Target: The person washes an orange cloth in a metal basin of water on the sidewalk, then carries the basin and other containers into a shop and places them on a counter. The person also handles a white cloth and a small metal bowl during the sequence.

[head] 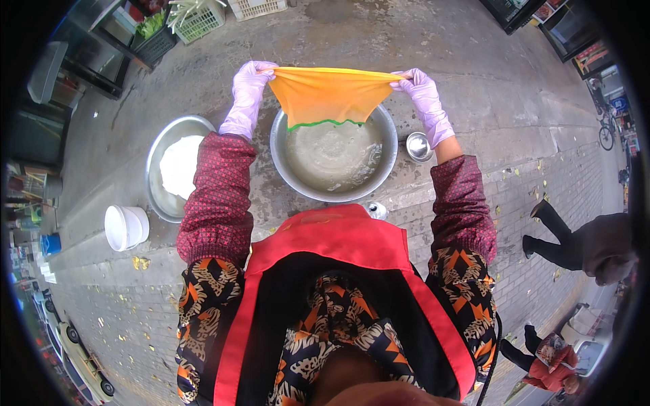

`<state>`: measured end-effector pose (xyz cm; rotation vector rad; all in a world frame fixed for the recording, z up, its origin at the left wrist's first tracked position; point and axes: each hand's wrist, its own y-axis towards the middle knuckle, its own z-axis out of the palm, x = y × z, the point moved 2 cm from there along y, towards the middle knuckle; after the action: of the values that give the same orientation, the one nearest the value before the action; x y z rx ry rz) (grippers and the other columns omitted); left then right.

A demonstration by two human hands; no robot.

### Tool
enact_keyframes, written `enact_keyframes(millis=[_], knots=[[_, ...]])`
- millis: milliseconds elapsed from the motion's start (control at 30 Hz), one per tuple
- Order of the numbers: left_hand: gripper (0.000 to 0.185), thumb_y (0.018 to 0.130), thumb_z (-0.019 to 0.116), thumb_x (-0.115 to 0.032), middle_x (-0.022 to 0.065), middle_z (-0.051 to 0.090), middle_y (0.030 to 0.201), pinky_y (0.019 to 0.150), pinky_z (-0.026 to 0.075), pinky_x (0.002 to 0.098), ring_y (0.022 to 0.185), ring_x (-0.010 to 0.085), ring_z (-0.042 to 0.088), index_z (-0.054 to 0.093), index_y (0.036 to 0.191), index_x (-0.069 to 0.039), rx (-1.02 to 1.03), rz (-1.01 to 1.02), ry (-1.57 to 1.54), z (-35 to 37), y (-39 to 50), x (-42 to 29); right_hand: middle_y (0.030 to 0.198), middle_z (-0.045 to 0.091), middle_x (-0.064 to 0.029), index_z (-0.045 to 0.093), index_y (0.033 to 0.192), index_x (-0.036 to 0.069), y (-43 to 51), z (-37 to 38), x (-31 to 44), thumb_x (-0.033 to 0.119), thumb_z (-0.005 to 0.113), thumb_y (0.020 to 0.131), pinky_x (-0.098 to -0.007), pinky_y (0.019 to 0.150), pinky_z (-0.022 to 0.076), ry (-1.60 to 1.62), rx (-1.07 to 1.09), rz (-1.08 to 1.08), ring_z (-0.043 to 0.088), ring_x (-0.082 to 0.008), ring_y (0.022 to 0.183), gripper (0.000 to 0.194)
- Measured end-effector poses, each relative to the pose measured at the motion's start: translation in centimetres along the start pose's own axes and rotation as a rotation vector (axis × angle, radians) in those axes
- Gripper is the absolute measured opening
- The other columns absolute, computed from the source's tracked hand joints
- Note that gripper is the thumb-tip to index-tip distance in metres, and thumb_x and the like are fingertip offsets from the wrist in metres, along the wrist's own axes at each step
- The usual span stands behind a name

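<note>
My left hand (250, 91), in a thin lilac glove, pinches one upper corner of an orange mesh cloth (330, 94). The other upper corner is gripped by my right hand (420, 94), gloved alike. Stretched wide between both hands, the cloth hangs with its green lower edge over the far part of a large metal basin (278, 167). Cloudy water (335, 162) partly fills that basin. To its right, near my right wrist, is a small metal bowl (419, 147). Another metal basin (155, 190) with a white mass (177, 165) in it lies partly behind my left sleeve.
A white plastic bucket (127, 228) stands at the left. A metal can (377, 210) is by the near rim of the large basin. Crates of vegetables (200, 23) stand at the upper left. Two people (563, 243) are on the pavement at the right, one lower down.
</note>
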<state>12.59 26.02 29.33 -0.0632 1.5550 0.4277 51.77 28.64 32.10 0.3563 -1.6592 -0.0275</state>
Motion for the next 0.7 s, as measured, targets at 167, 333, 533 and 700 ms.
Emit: enact_keyframes(millis=[167, 333, 533, 700], knots=[[0.023, 0.074, 0.059, 0.019, 0.0183, 0.067, 0.094, 0.088, 0.051, 0.0336, 0.091, 0.025, 0.066, 0.054, 0.079, -0.003, -0.092, 0.082, -0.294, 0.0, -1.2, 0.5, 0.089, 0.067, -0.0109, 0.062, 0.08, 0.004, -0.7, 0.4, -0.3, -0.004, 0.066, 0.078, -0.0296, 0.078, 0.051, -0.403, -0.125, -0.532, 0.064, -0.021, 0.085, 0.01], [0.025, 0.074, 0.056, 0.021, 0.0193, 0.067, 0.099, 0.089, 0.051, 0.0335, 0.093, 0.0259, 0.066, 0.054, 0.08, -0.003, -0.09, 0.034, -0.283, -0.1, -1.6, 0.7, 0.087, 0.067, -0.0106, 0.061, 0.077, 0.005, -1.5, 0.4, -0.2, -0.007, 0.062, 0.078, -0.029, 0.079, 0.0509, -0.464, -0.149, -0.534, 0.064, -0.0209, 0.084, 0.012], [0.021, 0.078, 0.055, 0.017, 0.0195, 0.068, 0.099, 0.079, 0.055, 0.0297, 0.091, 0.0252, 0.067, 0.054, 0.083, -0.004, -0.01, -0.097, -0.104, 0.6, -0.3, -0.4, 0.093, 0.068, -0.0098, 0.058, 0.081, 0.0, -0.2, 0.3, -1.2, -0.01, 0.058, 0.079, -0.0274, 0.08, 0.0509, -0.06, -0.09, -0.087, 0.062, -0.0163, 0.088, 0.01], [0.017, 0.083, 0.055, 0.01, 0.0137, 0.069, 0.101, 0.075, 0.054, 0.0228, 0.087, 0.0153, 0.065, 0.06, 0.096, -0.001, 0.189, -0.011, 0.052, 1.2, 1.7, 0.4, 0.098, 0.067, -0.0121, 0.055, 0.084, 0.004, 0.7, -0.3, -1.7, -0.007, 0.055, 0.083, -0.0224, 0.07, 0.0516, 0.162, -0.051, 0.086, 0.063, -0.0133, 0.081, 0.011]])
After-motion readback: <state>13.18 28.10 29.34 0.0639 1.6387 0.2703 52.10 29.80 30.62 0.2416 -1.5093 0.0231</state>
